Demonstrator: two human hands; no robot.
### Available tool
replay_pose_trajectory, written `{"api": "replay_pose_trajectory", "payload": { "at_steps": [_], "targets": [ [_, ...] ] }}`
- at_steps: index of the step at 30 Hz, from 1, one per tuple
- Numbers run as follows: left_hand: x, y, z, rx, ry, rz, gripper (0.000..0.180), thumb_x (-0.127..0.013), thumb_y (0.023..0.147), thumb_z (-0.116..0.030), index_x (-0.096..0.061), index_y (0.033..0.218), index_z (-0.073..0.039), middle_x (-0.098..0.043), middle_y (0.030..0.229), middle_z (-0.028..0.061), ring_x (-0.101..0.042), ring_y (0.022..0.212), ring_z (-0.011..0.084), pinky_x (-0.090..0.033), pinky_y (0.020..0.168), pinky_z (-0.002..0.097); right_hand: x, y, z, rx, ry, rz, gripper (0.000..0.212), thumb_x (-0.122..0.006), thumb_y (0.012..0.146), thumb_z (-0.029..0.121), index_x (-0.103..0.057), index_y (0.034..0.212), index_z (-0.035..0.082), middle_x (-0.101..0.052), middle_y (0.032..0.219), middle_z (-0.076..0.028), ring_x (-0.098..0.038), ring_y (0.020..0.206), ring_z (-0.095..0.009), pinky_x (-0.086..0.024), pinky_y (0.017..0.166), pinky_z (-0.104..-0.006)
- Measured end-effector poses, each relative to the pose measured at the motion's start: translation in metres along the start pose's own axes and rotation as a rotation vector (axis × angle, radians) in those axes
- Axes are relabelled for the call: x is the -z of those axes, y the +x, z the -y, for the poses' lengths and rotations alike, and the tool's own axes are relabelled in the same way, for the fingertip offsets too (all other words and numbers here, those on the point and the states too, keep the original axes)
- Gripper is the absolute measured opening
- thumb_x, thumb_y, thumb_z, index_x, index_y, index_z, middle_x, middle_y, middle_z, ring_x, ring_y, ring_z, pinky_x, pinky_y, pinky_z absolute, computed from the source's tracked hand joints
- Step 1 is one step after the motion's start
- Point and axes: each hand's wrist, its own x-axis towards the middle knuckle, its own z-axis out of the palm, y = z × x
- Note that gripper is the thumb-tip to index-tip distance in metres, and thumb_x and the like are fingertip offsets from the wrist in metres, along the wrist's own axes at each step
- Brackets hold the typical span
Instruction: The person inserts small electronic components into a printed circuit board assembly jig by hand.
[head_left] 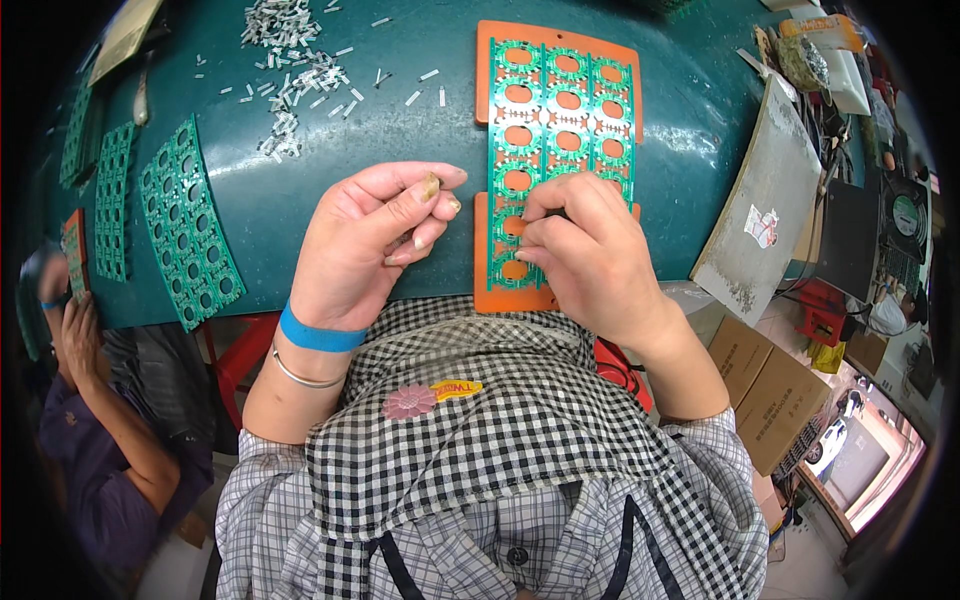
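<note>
A green circuit board panel [543, 125] with rows of round cut-outs lies on an orange fixture [484, 75]. Over the near end of the panel, my right hand [605, 255] is bent down with thumb and forefinger pinched close to the board; whatever sits between the tips is too small to make out. To the left of the fixture, my left hand [370, 235] hovers above the table edge, thumb against the curled fingers. Anything inside it is hidden. A blue band [318, 330] circles the left wrist, with a metal bangle below.
Small white-and-metal parts [285, 30] lie scattered at the far side of the green table [400, 130]. More green panels [190, 225] rest at the left. Another person's hand [80, 335] works there. A grey board [755, 190] and cardboard boxes [765, 390] stand at the right.
</note>
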Motion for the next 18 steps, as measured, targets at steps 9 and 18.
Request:
{"api": "replay_pose_trajectory", "payload": {
  "at_steps": [9, 18],
  "targets": [
    [0.000, -0.005, 0.002, 0.006, 0.204, -0.028, 0.015, -0.067, 0.088, -0.010, -0.064, 0.097, 0.000, -0.065, 0.083, 0.0046, -0.052, 0.064, 0.0036, -0.039, 0.054, 0.0149, 0.004, 0.003, 0.003, 0.095, -0.040, 0.140, 0.016, -0.067, 0.068, 0.010, -0.057, 0.077, 0.002, -0.056, 0.092, -0.006, -0.056, 0.087, -0.024, -0.046, 0.075, -0.0345],
    [-0.019, -0.006, 0.007, -0.045, 0.347, 0.009, 0.010, -0.064, 0.089, -0.006, -0.067, 0.095, 0.002, -0.067, 0.080, 0.0064, -0.051, 0.061, 0.0044, -0.040, 0.053, 0.0169, 0.010, 0.027, 0.010, -0.097, 0.396, -0.208, 0.020, -0.076, 0.064, 0.000, -0.065, 0.081, 0.004, -0.060, 0.088, -0.006, -0.061, 0.075, -0.019, -0.049, 0.060, -0.0297]
  ]
}}
